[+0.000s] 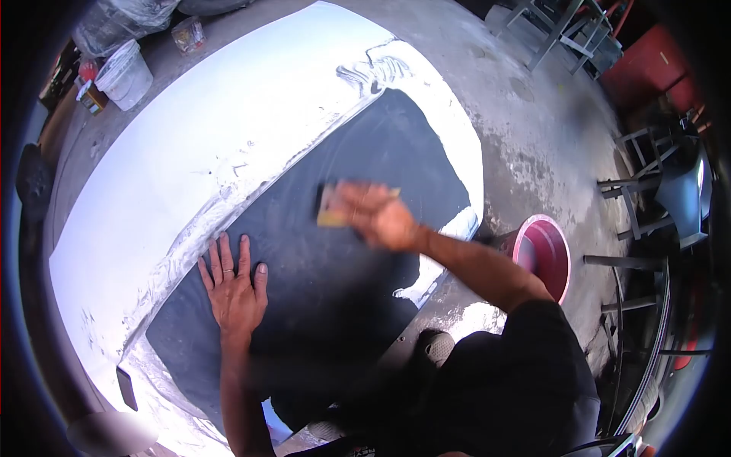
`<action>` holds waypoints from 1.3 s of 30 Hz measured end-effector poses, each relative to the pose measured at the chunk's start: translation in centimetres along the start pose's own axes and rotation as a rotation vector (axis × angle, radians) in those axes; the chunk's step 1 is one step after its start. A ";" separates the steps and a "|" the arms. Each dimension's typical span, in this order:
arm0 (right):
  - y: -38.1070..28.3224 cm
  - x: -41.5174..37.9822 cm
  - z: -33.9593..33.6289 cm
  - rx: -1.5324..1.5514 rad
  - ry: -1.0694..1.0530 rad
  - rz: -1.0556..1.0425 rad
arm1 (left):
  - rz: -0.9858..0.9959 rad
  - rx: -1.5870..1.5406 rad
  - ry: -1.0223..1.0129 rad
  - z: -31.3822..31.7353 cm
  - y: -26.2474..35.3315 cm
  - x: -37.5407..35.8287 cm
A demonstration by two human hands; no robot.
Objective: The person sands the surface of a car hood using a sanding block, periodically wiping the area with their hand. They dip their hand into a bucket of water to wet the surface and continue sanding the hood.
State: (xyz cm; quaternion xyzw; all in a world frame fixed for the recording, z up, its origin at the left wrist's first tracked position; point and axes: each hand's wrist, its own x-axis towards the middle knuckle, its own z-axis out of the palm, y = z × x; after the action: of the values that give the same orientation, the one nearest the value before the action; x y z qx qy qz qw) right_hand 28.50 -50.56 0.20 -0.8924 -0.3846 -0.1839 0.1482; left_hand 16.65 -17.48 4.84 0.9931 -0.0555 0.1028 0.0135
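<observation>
A large white car body panel (190, 129) stretches in front of me, with a dark grey area (289, 274) along its near side. White smears and streaks run along the border between the two. My left hand (237, 295) lies flat on the grey, fingers spread, fingertips at the white edge; a ring is on one finger. Pressed on the middle of the grey surface, my right hand (377, 215) grips a sanding block (332, 218) with a yellowish face and a dark end. Motion blurs this hand and the block.
On the concrete floor to the right stands a pink bucket (542, 255). Metal stands (640, 183) and a red cabinet (647, 68) line the right side. A white bucket (126, 75), a small can (91, 97) and a clear container (188, 35) sit at the upper left.
</observation>
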 end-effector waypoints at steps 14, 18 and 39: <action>5.3 -5.1 -3.7 0.000 -0.051 0.444 | -0.006 0.052 -0.040 0.4 -0.1 0.2; 11.9 -3.2 -2.2 -0.327 0.225 0.703 | -0.008 0.087 -0.040 0.7 -0.3 0.0; -0.8 -17.3 -5.4 -0.033 0.121 0.428 | 0.010 0.155 -0.020 1.7 -1.0 0.0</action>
State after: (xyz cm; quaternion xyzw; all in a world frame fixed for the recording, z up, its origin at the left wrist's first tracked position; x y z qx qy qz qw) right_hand 15.79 -63.18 -2.51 -0.9433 -0.1736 -0.2080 0.1919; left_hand 17.10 -16.55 3.16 0.9918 -0.0525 0.0968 -0.0646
